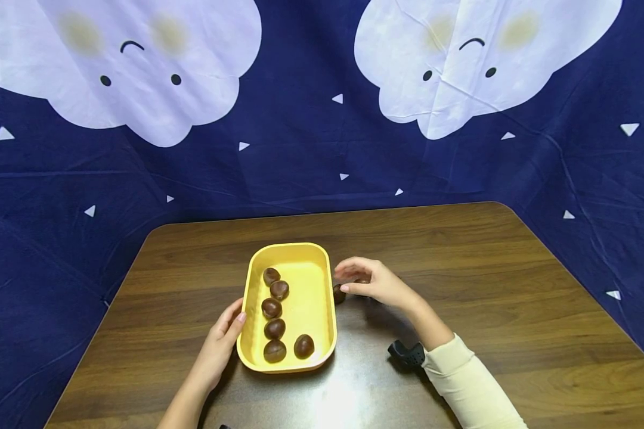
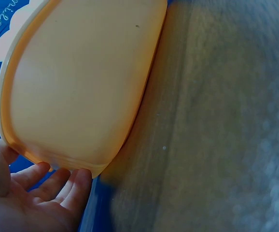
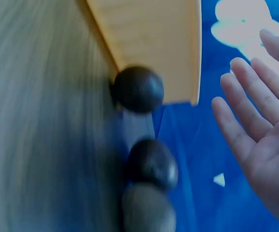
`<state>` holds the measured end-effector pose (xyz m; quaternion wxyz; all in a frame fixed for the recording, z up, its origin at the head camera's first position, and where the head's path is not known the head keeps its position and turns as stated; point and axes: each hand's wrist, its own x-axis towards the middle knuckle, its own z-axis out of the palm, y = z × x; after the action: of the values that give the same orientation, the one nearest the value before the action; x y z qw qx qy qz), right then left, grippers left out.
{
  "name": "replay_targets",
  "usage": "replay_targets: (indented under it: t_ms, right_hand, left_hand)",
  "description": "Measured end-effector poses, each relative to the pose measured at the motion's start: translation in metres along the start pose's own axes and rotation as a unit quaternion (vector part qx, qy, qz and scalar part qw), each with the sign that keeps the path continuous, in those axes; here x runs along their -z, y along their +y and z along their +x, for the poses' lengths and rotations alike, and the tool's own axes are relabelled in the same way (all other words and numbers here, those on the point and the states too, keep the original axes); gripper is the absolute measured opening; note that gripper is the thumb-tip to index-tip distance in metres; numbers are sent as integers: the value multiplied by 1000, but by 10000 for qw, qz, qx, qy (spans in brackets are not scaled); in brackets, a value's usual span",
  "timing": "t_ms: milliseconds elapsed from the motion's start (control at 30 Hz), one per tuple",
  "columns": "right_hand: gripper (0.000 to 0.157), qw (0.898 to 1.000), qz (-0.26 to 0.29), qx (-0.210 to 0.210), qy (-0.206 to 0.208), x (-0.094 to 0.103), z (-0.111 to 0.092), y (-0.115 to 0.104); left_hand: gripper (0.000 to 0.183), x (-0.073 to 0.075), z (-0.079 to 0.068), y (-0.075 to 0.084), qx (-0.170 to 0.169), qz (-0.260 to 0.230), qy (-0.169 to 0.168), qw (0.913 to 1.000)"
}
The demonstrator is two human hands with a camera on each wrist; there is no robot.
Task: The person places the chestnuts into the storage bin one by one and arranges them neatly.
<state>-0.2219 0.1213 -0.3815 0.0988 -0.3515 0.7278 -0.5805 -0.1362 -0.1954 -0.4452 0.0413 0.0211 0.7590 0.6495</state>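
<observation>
My left hand (image 1: 222,339) holds a yellow tray (image 1: 306,274) by its left side, thumb at the rim and fingers against the outer wall. Inside, several dark brown chestnuts (image 1: 271,308) form a column along the left, and a lone chestnut (image 1: 303,346) lies at the lower right. My right hand (image 1: 372,281) hovers just right of the tray with fingers spread and nothing held. Beneath it, one chestnut (image 1: 339,293) sits close to the tray's right wall, others partly covered by the hand. The right wrist view has three there, the nearest chestnut (image 3: 149,208) blurred.
A brown wooden table (image 1: 461,256) carries everything. Behind it hangs a dark blue curtain (image 1: 300,119) with white clouds and small triangles. A black strap piece (image 1: 406,353) is at my right wrist, by the cream sleeve (image 1: 461,375).
</observation>
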Motion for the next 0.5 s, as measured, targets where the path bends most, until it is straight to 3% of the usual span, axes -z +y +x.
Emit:
replay_targets:
  t_ms: [500]
  right_hand:
    - [30,9945,-482,-435,824,49,-35,33]
  left_hand:
    - [48,0,0,-1,-53,9,-14,10000]
